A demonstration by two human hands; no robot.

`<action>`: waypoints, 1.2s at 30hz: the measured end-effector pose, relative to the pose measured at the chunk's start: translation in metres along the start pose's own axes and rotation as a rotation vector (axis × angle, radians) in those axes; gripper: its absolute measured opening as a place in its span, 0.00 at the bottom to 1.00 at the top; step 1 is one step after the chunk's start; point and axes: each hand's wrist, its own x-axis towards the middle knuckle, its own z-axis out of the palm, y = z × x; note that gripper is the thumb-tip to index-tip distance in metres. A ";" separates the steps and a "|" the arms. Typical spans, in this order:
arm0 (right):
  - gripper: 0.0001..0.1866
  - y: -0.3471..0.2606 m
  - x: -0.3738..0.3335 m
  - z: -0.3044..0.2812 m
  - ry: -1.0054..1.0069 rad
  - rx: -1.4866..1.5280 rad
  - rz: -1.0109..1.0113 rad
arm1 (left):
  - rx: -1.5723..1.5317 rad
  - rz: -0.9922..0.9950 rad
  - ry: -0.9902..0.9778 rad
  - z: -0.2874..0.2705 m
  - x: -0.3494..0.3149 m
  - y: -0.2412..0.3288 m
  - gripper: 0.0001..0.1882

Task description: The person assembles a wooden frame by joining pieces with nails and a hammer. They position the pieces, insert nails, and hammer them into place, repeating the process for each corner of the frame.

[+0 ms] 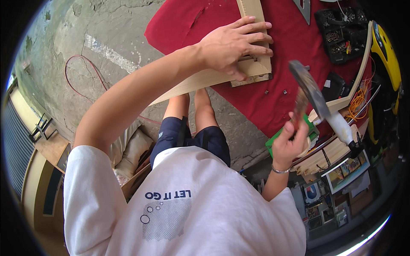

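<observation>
Nearest is the person's white short-sleeved T-shirt [230, 205], dark print on its front, with navy blue shorts [215, 141] beyond its hem. The right hand [288, 147], a silvery metal band [280, 171] on its wrist, is raised with the fingers curled around the brown handle of a dark-headed hammer [313, 91]. The hammer's head stands up and to the right of the hand, apart from the wooden corner — its outline is somewhat blurred, so the exact shape of its face is hard to tell.

Farther out, the left hand [230, 49] lies palm down, fingers spread and straight rather than clenched, across the corner where two pieces meet: a long pale flat wooden strip [205, 80] slanting from lower left, and a second pale wooden strip [252, 9] running to the upper edge. The thumb rests on the long strip, near its end. Under the corner sits a rough-edged wooden block [254, 79], on a deep red cloth [290, 47].

To the right of the block, two small dark bits [285, 91] lie on the cloth. Beyond, near its far right edge, is a black compartmented tray [341, 34] filled with small hardware — a grey metal set square [304, 9] lies to its left
</observation>
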 end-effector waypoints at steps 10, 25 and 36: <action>0.13 0.014 -0.011 0.015 -0.194 0.001 0.142 | -0.034 0.016 0.013 0.000 0.004 0.001 0.45; 0.17 0.003 -0.022 0.015 0.089 0.208 -0.043 | -0.043 0.001 0.020 -0.001 -0.001 0.002 0.46; 0.13 0.012 -0.031 0.041 0.156 0.233 0.014 | -0.071 -0.046 -0.005 -0.002 0.004 0.004 0.55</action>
